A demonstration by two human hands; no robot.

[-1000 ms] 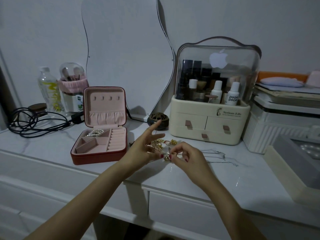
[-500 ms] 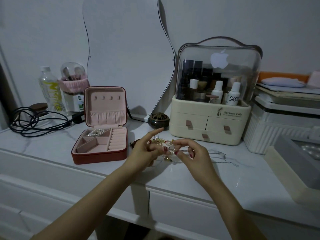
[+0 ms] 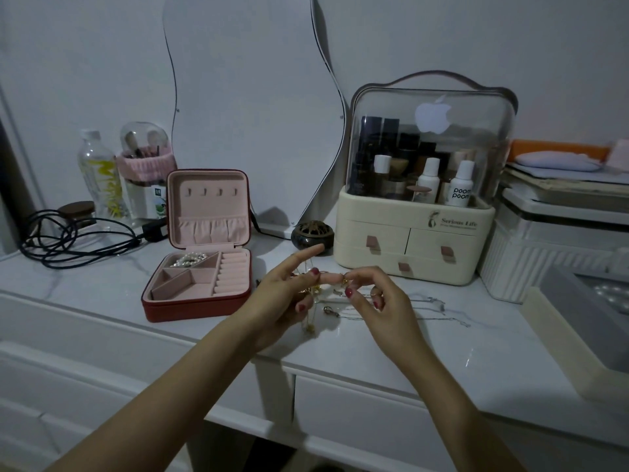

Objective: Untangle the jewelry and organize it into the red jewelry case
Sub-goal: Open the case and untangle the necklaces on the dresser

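The red jewelry case [image 3: 190, 310] lies open on the marble top at left, lid upright, pink lining inside. A pearl piece [image 3: 187, 259] sits in its back-left compartment. Just right of the case, both hands are raised above the tabletop with a tangle of gold jewelry [image 3: 311, 303] between them. My left hand [image 3: 284, 294] pinches part of the tangle, index finger sticking out straight. My right hand [image 3: 371, 294] pinches a small gold piece at its fingertips. Gold strands dangle below the hands. Thin silver chains [image 3: 432, 310] lie on the table to the right.
A cream cosmetic organizer [image 3: 415, 247] with a clear dome stands behind the hands, a dark round burner [image 3: 311, 233] beside it. Black cables [image 3: 68, 240], a bottle [image 3: 98, 175] and a brush holder [image 3: 146, 172] are at back left. White boxes [image 3: 558, 240] crowd the right.
Both hands have lifted slightly off the table with the gold tangle, and the fingertips have drawn closer together. More of the strands now hang free below.
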